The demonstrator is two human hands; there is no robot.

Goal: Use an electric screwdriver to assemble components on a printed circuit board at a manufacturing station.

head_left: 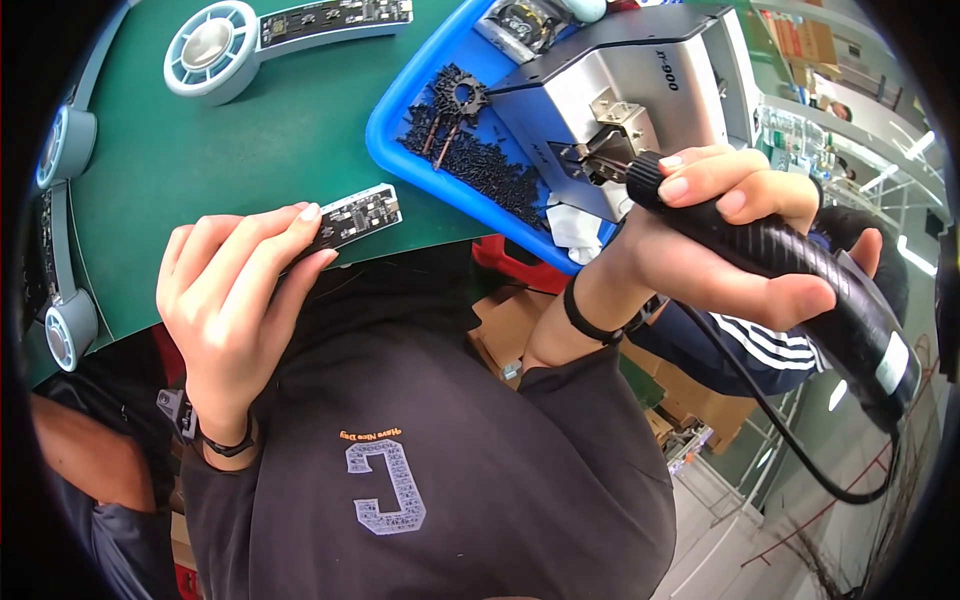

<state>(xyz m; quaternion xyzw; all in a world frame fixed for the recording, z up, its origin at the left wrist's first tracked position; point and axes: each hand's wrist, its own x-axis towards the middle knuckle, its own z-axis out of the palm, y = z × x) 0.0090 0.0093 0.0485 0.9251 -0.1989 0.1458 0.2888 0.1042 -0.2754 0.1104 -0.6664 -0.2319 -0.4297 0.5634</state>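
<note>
My left hand (225,300) pinches a small black circuit board (360,217) with a pale edge between thumb and fingertips, raised near the front edge of the green table. My right hand (690,265) is wrapped round a black electric screwdriver (770,240) with a cord. Its thin bit points left into the metal outlet of a silver screw feeder (660,85); whether a screw sits on the tip is too small to tell. The feeder stands in a blue tray (378,130), beside a heap of small black screws (490,185).
A light-blue round part with an arm carrying a circuit board (335,22) lies at the far left of the green mat (250,150). Similar parts (70,330) line the left edge. Another person's arm (90,450) is at left, a striped sleeve (760,340) at right. The screwdriver cord (770,415) hangs down.
</note>
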